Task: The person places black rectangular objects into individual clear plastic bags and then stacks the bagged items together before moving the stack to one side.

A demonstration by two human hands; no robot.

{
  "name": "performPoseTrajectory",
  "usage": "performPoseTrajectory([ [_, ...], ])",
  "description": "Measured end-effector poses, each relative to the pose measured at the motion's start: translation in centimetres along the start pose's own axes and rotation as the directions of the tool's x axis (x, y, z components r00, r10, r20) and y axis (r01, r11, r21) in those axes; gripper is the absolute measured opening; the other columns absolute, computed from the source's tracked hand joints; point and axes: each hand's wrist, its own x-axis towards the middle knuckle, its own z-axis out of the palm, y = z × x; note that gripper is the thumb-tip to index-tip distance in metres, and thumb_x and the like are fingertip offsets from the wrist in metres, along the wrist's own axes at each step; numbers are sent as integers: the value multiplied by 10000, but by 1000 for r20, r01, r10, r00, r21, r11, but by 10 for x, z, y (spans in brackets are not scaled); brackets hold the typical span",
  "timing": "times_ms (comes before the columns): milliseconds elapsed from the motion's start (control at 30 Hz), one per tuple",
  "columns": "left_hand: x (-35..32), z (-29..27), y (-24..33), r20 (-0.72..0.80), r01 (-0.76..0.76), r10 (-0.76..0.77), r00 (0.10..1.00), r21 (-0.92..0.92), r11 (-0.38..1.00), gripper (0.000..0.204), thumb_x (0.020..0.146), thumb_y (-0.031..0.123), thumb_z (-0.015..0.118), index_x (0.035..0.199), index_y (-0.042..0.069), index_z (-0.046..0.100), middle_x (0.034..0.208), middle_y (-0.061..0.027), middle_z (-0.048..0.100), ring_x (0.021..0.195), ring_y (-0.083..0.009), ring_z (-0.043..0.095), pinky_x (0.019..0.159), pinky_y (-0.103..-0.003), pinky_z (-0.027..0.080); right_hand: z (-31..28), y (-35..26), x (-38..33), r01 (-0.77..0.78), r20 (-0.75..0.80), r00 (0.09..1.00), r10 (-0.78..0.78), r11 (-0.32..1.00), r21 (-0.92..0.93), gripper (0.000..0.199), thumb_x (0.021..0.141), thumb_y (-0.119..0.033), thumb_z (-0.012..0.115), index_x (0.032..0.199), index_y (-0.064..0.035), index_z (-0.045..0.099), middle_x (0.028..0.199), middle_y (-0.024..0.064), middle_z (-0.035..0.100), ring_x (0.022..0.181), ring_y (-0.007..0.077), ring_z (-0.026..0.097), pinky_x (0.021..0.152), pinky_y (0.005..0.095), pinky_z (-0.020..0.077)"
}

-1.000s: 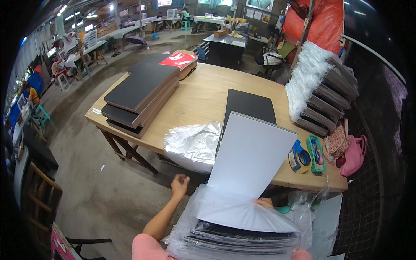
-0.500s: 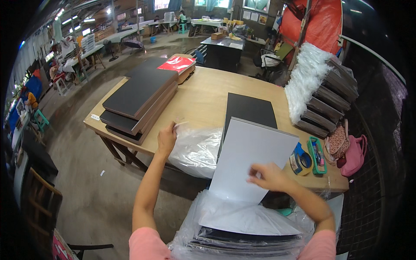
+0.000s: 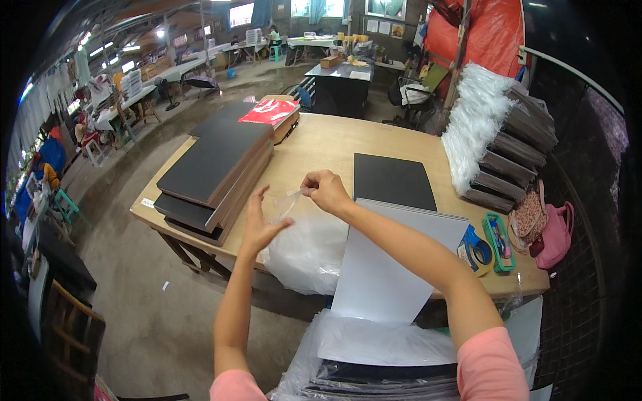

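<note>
Right hand (image 3: 326, 190) pinches the top edge of a clear bag (image 3: 289, 204) between thumb and fingertips, above the near table (image 3: 321, 144) edge. Left hand (image 3: 257, 224) is spread, fingers up, touching the bag's lower left side. Bag hangs with its long axis roughly vertical, pinched end up. Below it: one heap of clear bags (image 3: 304, 250). One grey sheet (image 3: 394, 260) leans on the table edge, long axis toward the person. One black board (image 3: 391, 180) lies flat behind it.
</note>
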Motion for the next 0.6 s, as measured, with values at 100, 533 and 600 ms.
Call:
performPoseTrajectory([
  [100,20,2,18,103,278,-259,960,-309,909,421,756,158,740,1125,24,589,667,-46,640,596,-156,604,540,-277,444,9,-6,-4,72,-33,997,-72,997,3,56,728,-13,660,780,8,664,728,141,663,663,201,638,628,314,492],
  [533,6,-13,-1,315,534,-433,844,-430,728,348,769,4,677,1114,12,634,685,12,604,565,-29,506,486,-159,366,16,-4,7,436,-8,899,-438,897,-70,85,669,-13,667,751,-4,649,716,193,636,720,319,640,679,386,496],
  [600,10,-12,4,300,504,-406,863,-487,713,343,774,-5,669,1114,-3,626,709,4,619,554,-27,506,476,-158,365,26,-1,7,288,61,957,-284,955,-75,104,659,-10,676,760,1,650,710,193,634,718,321,638,684,385,498],
])
